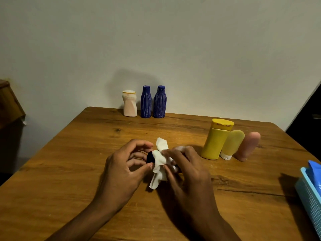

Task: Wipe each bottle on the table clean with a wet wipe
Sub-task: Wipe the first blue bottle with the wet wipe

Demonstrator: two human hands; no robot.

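Note:
Above the middle of the wooden table [69,162], my left hand [125,169] pinches the dark cap end of a small bottle [150,157] between thumb and fingers. My right hand [187,169] grips a white wet wipe [160,164] wrapped round the bottle's body, which is mostly hidden. At the back edge stand a white bottle [130,103] and two blue bottles [145,102] [159,102]. To the right stand a yellow bottle [217,139], a pale yellow tube [231,145] and a pink tube [248,146].
A light blue basket [309,193] with a blue packet [315,173] in it sits at the table's right edge. A wall runs close behind the back bottles. A dark wooden piece of furniture [9,103] stands beyond the left edge.

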